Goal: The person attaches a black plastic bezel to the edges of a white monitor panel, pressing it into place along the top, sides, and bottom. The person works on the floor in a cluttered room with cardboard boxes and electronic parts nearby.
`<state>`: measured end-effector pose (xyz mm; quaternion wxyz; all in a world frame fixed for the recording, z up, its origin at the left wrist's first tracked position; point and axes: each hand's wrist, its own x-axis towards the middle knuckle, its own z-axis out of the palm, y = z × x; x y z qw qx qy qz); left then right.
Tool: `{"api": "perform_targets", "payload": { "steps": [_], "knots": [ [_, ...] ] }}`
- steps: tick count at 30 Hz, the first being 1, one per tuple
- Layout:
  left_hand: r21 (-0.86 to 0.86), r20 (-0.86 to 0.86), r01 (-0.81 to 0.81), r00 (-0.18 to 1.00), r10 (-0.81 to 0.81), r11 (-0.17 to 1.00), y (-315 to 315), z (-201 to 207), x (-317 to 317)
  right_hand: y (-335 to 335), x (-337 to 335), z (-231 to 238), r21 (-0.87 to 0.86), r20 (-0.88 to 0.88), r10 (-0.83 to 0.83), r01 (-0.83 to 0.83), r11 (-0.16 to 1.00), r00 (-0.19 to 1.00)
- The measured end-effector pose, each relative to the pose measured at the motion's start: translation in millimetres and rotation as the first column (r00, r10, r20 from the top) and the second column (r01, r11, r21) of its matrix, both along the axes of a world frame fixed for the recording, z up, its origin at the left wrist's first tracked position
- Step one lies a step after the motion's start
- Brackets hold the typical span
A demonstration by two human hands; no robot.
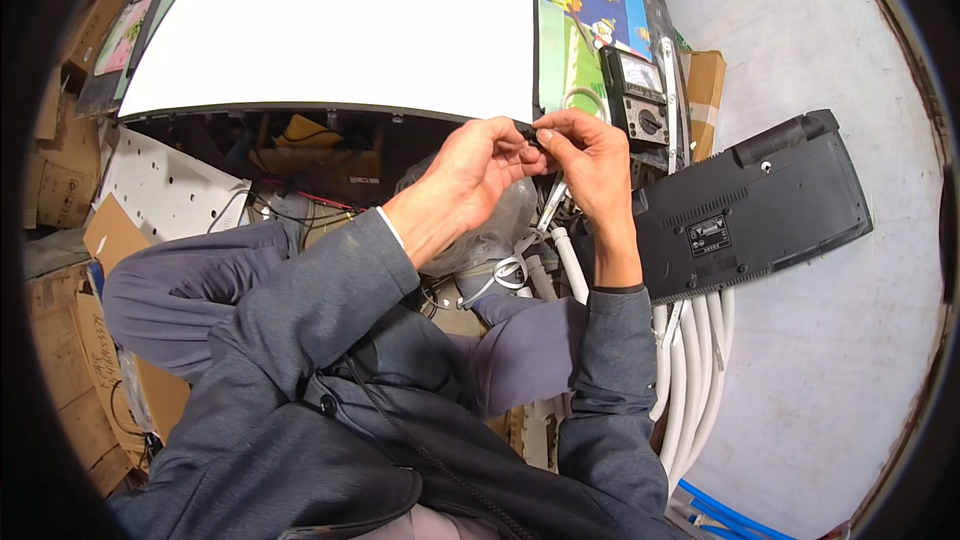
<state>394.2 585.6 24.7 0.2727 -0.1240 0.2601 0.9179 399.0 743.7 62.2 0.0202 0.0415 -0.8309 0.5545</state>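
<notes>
- Both hands met just above picture centre, at about 12 o'clock from the person's chest, fingertips pinched together on one small black part (pixel 528 133).
- Left hand (pixel 470 175) was curled, thumb and forefinger closed on the part's left end; the other fingers were folded toward the palm, the back of the hand facing the camera.
- Right hand (pixel 590 155) gripped the part from the 3 o'clock side, thumb and fingers closed over it, knuckles up, wrist bent so the forearm dropped straight down toward 6 o'clock.
- Left forearm, in a grey sleeve (pixel 330 290), rose from 8 o'clock; the right sleeve (pixel 610 380) rose from 6 o'clock.
- What the black part was could not be told; it was mostly hidden by the fingertips.
- Below the hands, at 6 o'clock, a thin metal tool (pixel 552 202) hung, with white hoses (pixel 690 360) running down past the right sleeve.
- At 3 o'clock of the hands lay a black casing (pixel 760 210), back side up, on a pale floor (pixel 840 360).
- At 1 o'clock, just beside the right hand, stood a meter (pixel 640 95) with a dial.
- At 11 o'clock a white panel (pixel 340 30) spread wide, well clear of the fingers.
- Cardboard (pixel 60 180) sat at 9 o'clock.
</notes>
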Motion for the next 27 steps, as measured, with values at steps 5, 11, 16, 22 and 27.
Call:
{"api": "perform_targets", "payload": {
  "steps": [5, 11, 16, 22, 27],
  "knots": [
    [0.028, 0.04, -0.048, 0.998, 0.047, 0.998, -3.4, 11.7, 1.7, 2.5, -2.4, 0.4, -0.021, -0.006, 0.016, -0.016, 1.0, 1.0],
    [-0.069, 0.01, -0.057, 0.998, 0.058, 0.996, -2.0, 8.9, 2.6, 2.2, -2.5, 3.4, -0.073, 0.032, 0.028, -0.026, 0.997, 0.999],
    [-0.069, 0.02, -0.076, 0.997, 0.077, 0.995, -2.0, 11.4, 3.6, 2.8, -4.1, 5.9, -0.066, 0.077, 0.039, -0.033, 0.997, 0.996],
    [-0.097, -0.041, 0.004, 0.999, -0.008, 0.995, -4.6, 11.0, 3.8, 6.9, -5.5, 5.4, -0.172, 0.135, 0.109, -0.085, 0.981, 0.985],
    [-0.129, -0.006, -0.031, 1.0, 0.03, 0.991, -5.3, 15.2, 4.0, 12.4, -5.5, 2.5, -0.395, 0.211, 0.148, -0.055, 0.917, 0.966]
  ]
}}
